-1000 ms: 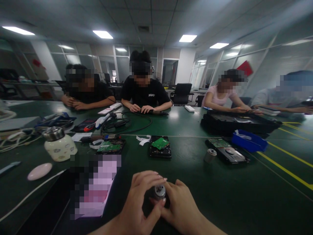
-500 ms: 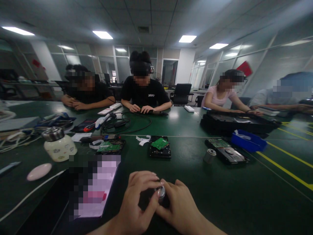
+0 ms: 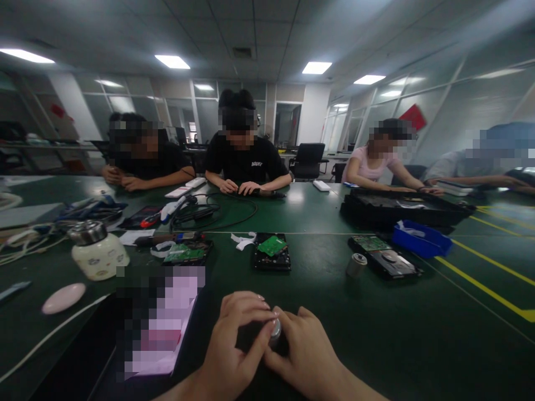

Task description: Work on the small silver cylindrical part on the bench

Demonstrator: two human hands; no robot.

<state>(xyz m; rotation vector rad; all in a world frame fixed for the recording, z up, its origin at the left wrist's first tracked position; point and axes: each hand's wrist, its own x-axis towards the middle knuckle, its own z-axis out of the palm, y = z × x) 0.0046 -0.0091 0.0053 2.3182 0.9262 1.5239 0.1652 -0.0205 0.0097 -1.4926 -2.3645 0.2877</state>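
Both my hands are together at the bottom centre over the green table [image 3: 317, 301]. My left hand [image 3: 234, 351] curls its fingers over a small silver cylindrical part [image 3: 275, 329], with the thumb pressed against its side. My right hand [image 3: 307, 353] closes on the same part from the right, and a dark body below the part is mostly hidden between my palms. A pixelated pink and black screen [image 3: 161, 317] lies just left of my left hand.
Opened hard drives [image 3: 271, 252] [image 3: 384, 259] [image 3: 186, 253] lie mid-table, with a small metal cylinder [image 3: 356, 265], a blue bin [image 3: 420, 238], a white jar [image 3: 97, 250], a pink oval [image 3: 63, 298] and cables [image 3: 209, 211]. Several people sit along the far side.
My left fingers have closed further over the silver part, covering more of its top. The view has shifted slightly; both hands stay in place.
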